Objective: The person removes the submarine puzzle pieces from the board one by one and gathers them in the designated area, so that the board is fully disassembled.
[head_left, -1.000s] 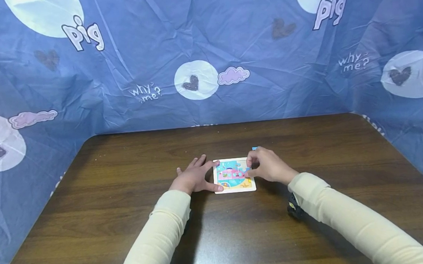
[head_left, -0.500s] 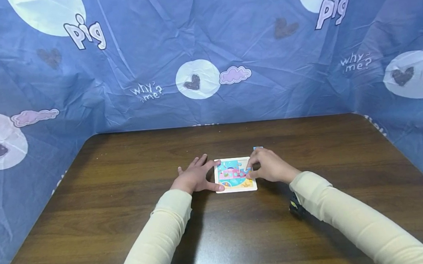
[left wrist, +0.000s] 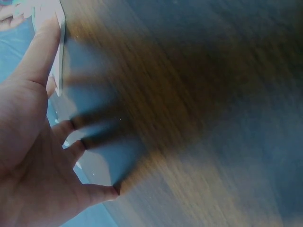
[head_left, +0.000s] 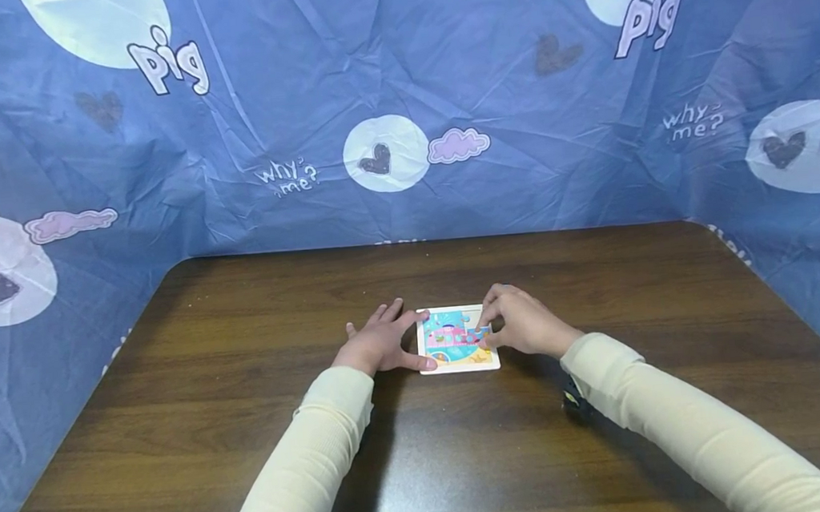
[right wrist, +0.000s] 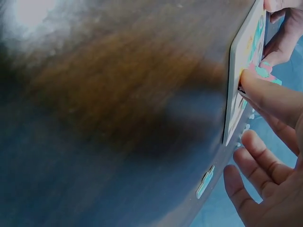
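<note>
A small jigsaw puzzle (head_left: 455,367) in a white-edged tray lies on the table, showing a pink submarine on blue sea. My left hand (head_left: 376,347) rests at its left side, thumb on the near corner and index finger on the far one, fingers spread and fairly straight. With thumb and index finger, my right hand (head_left: 531,323) pinches a pink-and-teal puzzle piece (right wrist: 263,71) over the tray's right part. In the right wrist view that piece looks tilted, and the thumb partly covers it. Bare tray shows at the upper right of the picture.
Beyond my right hand, a loose blue puzzle piece (right wrist: 205,182) lies on the brown wooden table (head_left: 253,461), almost wholly hidden in the head view. A blue printed cloth (head_left: 395,64) hangs behind the table and along both sides.
The right hand has shifted very slightly, with the pinched puzzle piece staying over the tray's right part. The loose blue piece is now more hidden behind that hand. The left hand stays put.
</note>
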`<action>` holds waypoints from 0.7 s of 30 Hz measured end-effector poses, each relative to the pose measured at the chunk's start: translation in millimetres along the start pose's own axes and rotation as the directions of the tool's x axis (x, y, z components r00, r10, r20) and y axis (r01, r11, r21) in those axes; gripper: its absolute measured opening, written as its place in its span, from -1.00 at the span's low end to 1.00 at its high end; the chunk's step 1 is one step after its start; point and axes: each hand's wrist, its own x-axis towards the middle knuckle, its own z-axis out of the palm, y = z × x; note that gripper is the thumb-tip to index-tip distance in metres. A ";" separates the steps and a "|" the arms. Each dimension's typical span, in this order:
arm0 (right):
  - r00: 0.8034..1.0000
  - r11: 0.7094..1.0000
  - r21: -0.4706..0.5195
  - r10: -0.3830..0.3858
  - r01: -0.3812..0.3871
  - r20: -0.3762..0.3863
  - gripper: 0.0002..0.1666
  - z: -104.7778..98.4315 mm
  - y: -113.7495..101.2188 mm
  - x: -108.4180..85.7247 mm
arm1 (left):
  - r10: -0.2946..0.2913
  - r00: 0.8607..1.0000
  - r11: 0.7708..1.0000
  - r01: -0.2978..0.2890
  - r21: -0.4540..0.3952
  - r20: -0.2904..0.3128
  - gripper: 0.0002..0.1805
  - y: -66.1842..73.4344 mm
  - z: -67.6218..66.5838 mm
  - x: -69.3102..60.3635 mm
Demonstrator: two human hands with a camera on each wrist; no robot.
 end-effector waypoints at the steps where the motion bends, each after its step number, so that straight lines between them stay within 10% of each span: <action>1: 1.000 1.000 -0.003 -0.008 0.008 -0.001 -0.85 0.0 -0.2 0.3 | 0.001 1.000 1.000 -0.001 0.001 -0.001 -0.03 0.0 0.0 -0.2; 21: 1.000 0.999 -0.044 0.014 -0.013 0.026 -0.88 -1.5 -0.8 4.5 | 0.003 1.000 1.000 -0.003 0.010 -0.002 -0.03 0.2 -0.1 -0.6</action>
